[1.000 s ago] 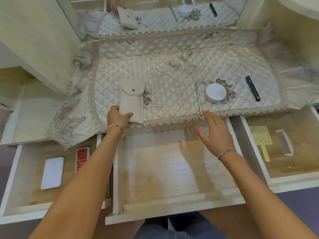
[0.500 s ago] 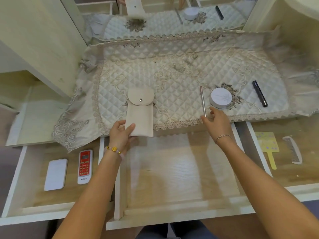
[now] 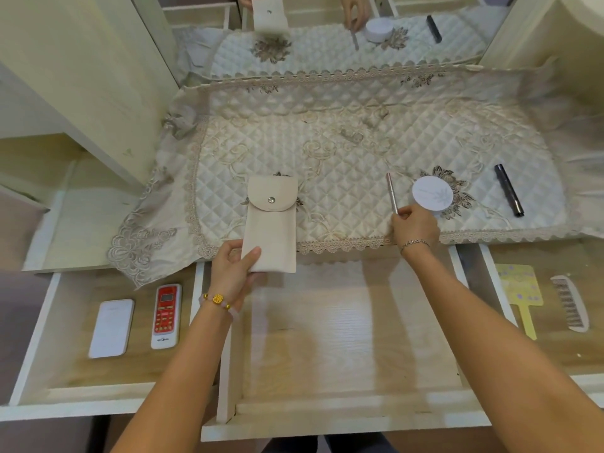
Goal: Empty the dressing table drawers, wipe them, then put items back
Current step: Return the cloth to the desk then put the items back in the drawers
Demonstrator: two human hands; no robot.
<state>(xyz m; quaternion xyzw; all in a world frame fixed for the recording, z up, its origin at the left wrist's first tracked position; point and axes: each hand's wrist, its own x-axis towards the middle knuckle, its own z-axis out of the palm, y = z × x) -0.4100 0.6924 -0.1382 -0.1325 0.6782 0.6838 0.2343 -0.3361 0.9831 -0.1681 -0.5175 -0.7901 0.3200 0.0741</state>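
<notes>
The middle drawer is pulled out with nothing lying in it. My left hand grips the lower end of a beige snap-flap pouch, which hangs over the table's front edge above that drawer. My right hand pinches the near end of a thin silver pen lying on the quilted cloth. A round white jar stands just right of the pen, and a black tube lies further right.
The left drawer holds a white power bank and a red remote. The right drawer holds a yellow hand mirror and a white comb. A mirror stands behind the table.
My left hand has drawn the pouch toward the drawer, past the table's edge. My right hand has moved up from over the drawer and closed on the pen's near end.
</notes>
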